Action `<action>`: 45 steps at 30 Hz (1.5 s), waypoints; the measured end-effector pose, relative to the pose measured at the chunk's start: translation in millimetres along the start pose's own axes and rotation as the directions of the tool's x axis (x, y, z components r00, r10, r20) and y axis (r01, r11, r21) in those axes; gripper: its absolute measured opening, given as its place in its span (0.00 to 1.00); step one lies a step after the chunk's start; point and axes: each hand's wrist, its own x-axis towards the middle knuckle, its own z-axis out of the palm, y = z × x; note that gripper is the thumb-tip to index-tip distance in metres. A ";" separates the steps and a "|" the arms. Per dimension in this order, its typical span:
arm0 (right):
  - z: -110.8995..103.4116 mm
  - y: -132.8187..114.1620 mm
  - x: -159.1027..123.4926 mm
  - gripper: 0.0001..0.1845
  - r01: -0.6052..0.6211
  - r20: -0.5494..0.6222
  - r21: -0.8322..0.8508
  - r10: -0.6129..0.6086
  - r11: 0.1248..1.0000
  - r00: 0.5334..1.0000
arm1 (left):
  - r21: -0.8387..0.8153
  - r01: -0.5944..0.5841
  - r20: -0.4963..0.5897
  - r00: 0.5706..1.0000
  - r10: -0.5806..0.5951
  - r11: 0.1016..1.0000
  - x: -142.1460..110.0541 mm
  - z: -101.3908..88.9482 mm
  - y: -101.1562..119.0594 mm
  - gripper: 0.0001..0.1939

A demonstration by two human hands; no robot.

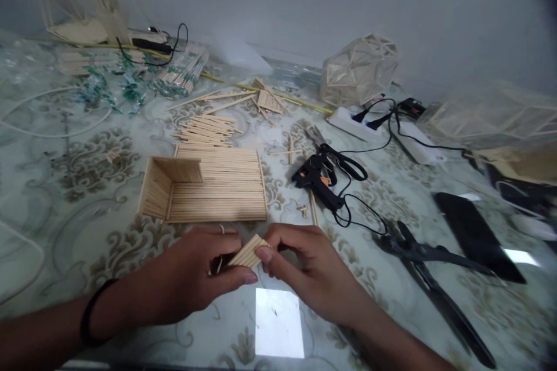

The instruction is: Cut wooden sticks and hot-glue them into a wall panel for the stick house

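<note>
Head view shows a pale, glossy worktop (52, 208) patterned with grey-brown floral scrolls, a bright rectangular reflection near its front edge and a plain grey-white wall (278, 0) behind it. Above the front of the worktop, a small panel of pale wooden sticks set side by side (247, 253) is held, tilted, between the two hands. The left hand (187, 269), with a ring and a dark wristband, pinches its left end between thumb and fingers, which hide that end; the right hand (308, 272) pinches the right end, thumb on top.

Just beyond the hands lies a larger rectangular base of pale wooden sticks (226, 200), with two low upright stick walls (156, 188) meeting at its left side. Behind it is a pile of short loose sticks (204, 130).

Beyond the right hand, a black glue gun with an orange trigger (319, 182) lies against black-handled scissors (333, 153), its cable looping towards a dark long-handled cutting tool (429, 254) and a flat black slab (478, 237). Farther back are a white power strip (354, 123), a faceted stick-framed form (361, 69) and a plastic-wrapped stick bundle (180, 72).
</note>
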 end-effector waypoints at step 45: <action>-7.6 -2.1 1.4 0.24 -0.096 -0.004 0.115 0.097 0.989 0.995 | -0.070 0.092 0.093 0.992 -0.086 0.993 -4.7 -12.4 9.7 0.09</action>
